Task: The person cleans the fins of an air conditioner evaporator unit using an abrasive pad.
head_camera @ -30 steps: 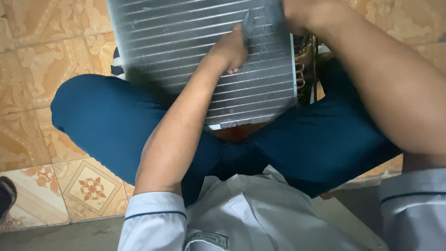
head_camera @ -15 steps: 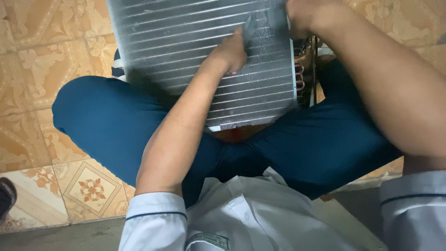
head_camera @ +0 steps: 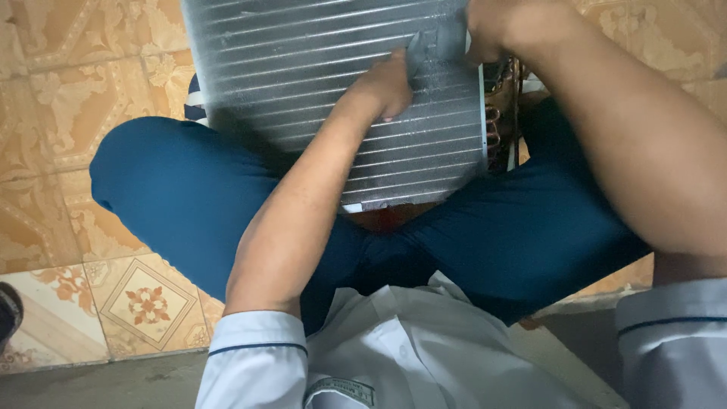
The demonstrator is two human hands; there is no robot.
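**A:** Start with the big piece. Where is it sitting?

**B:** The finned coil block, a wide silver slab of thin metal fins, is leaning across the blue trousers of the person, who is sitting cross-legged on the patterned floor tiles. Its lower edge is resting near the knees, and copper tube bends are showing at its right end.

**A:** And the hands?

**B:** Both are working near the upper right of the fin face. The left hand is curled, knuckles lying on the fins, fingertips pressing on the edge of a small grey strip that looks like tape or foil. The right hand is closed on the strip's other end, right at the block's corner.

**A:** What makes for doing this well?

**B:** I'd judge the fins to be soft and easily bent, so the left hand is better off pressing flat and light rather than digging in. Keeping the strip taut between the two hands and moving it along the fin lines, not across them, should spare the metal. The block is only propped on the legs, so keeping the knees steady matters too.
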